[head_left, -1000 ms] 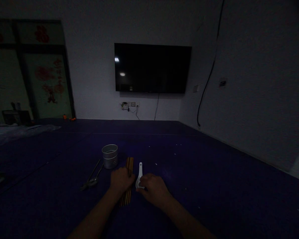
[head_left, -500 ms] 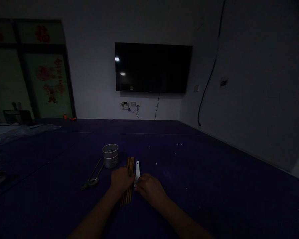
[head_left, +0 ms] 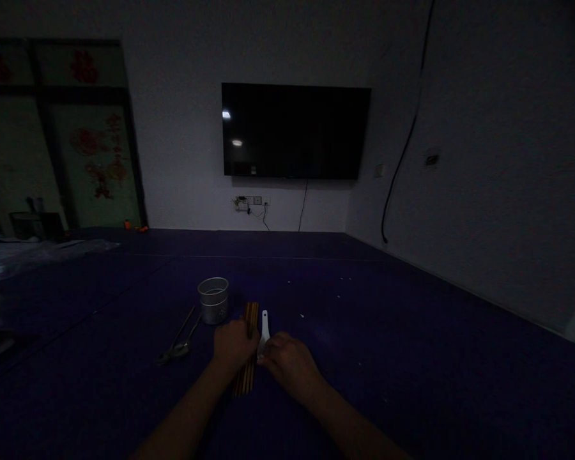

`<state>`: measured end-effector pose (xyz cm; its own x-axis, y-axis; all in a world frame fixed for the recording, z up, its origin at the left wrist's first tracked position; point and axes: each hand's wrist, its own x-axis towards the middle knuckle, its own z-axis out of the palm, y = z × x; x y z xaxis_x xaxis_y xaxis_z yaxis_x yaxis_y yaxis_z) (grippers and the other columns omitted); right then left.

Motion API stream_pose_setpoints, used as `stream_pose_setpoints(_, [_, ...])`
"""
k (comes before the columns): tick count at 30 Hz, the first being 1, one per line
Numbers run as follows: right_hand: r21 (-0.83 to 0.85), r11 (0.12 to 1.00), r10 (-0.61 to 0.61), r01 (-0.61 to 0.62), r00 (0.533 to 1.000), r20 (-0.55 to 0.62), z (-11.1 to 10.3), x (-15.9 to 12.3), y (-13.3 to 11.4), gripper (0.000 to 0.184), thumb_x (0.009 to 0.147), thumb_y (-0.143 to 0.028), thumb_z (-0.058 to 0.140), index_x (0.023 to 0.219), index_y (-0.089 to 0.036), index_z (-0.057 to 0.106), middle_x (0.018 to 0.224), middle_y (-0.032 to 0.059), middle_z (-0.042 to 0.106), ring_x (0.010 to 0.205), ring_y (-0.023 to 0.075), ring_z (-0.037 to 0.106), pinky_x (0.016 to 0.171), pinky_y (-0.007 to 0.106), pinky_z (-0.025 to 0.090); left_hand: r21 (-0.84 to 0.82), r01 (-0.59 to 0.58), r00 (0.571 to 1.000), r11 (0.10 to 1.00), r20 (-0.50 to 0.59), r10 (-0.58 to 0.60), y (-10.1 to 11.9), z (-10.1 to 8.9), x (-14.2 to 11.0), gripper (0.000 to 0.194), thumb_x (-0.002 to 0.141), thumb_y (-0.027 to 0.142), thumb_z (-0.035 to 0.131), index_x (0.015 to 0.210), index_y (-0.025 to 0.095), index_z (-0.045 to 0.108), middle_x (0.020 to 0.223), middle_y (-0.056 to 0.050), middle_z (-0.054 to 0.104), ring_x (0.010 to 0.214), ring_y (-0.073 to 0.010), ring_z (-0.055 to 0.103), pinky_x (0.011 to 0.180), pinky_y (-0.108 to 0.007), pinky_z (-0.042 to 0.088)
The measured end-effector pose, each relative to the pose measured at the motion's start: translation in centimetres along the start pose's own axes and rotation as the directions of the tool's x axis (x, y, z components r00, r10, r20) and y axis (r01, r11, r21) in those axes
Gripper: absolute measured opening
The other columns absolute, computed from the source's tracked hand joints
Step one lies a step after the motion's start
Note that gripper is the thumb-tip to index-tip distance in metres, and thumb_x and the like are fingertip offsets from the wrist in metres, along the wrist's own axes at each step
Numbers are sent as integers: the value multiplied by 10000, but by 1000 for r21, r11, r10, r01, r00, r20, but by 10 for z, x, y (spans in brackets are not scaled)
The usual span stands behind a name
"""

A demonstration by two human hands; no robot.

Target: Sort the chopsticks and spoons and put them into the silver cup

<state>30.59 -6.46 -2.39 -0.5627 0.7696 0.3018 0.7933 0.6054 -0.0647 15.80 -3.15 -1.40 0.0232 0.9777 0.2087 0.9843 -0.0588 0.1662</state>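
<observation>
The left grip [head_left: 234, 345] clasps the chopsticks [head_left: 252, 315], seemingly keeping them bunched; just right of it, the right grip [head_left: 291, 365] pinches the spoon [head_left: 265, 328] low down, likely steadying it.

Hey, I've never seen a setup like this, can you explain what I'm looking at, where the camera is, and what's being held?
There's no machine here: these are a person's own two bare hands, seen by a camera worn on their head, looking forward and down. The room is dim, so fine detail is hard to make out.

The left hand is closed over a bundle of wooden chopsticks. The right hand has its fingers on the bowl end of a white spoon, just right of the bundle.

On the dark blue surface, a metal cup stands upright beyond the left hand, and metal utensils lie to its left. The big black rectangle on the far wall is a television.
</observation>
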Motion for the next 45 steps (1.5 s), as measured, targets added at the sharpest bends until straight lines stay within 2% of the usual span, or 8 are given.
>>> stream_pose_setpoints(4, [23,1000,-8,9,999,-40,-2,0,2,258,932,-283,470,851,-197,699,896,45,700,904,172,583,771,257,420,-34,-95,954,995,-287,82,-3,0,-3,373,882,385,345,883,190,663,752,-82,704,692,-197,660,636,-278,441])
stream_pose_setpoints(9, [62,998,15,-8,994,-112,0,-2,7,293,947,-275,424,847,-195,688,889,41,700,891,167,585,778,261,413,64,-299,504,952,-837,214,-29,-5,0,233,868,245,403,776,185,608,681,-47,644,652,-160,602,642,-264,419])
stream_pose_setpoints(12, [104,994,51,-35,987,-155,3,-3,11,344,965,-280,375,834,-203,683,881,39,697,877,155,592,783,254,409,-18,-184,373,983,-926,53,-55,-17,7,199,864,239,408,813,164,586,715,-61,621,693,-173,583,641,-274,418])
stream_pose_setpoints(14, [134,989,86,-62,980,-178,4,-4,13,358,971,-299,364,832,-202,680,868,38,695,866,149,599,780,247,407,-124,-7,402,992,-909,-111,-71,-26,11,232,863,267,393,867,153,595,828,-98,638,809,-210,588,693,-307,426])
stream_pose_setpoints(18, [148,982,148,-119,967,-206,4,-5,14,387,976,-328,352,806,-192,672,831,44,690,838,150,606,754,246,406,-163,413,650,896,-636,-415,-94,-35,13,303,839,295,368,919,166,631,967,-127,648,933,-275,570,717,-365,423])
stream_pose_setpoints(23, [137,980,174,-147,963,-208,4,-5,14,411,977,-327,344,759,-190,665,813,43,686,809,149,602,716,248,399,-78,519,828,851,-200,-524,-105,-32,13,317,786,301,426,949,157,656,1034,-158,659,966,-299,606,717,-376,447])
stream_pose_setpoints(29, [132,979,178,-153,963,-205,6,-5,15,408,976,-328,350,751,-190,660,796,44,682,803,150,596,706,246,384,-92,538,840,838,-30,-542,-111,-27,19,302,788,333,455,899,151,669,980,-166,689,905,-295,656,688,-356,472])
stream_pose_setpoints(45, [121,980,180,-158,963,-200,3,-5,13,398,976,-314,359,750,-190,662,783,32,685,798,146,601,704,247,376,-20,546,837,838,-24,-546,-107,-25,21,298,795,220,425,974,152,654,1050,-183,670,1028,-316,602,784,-429,441])
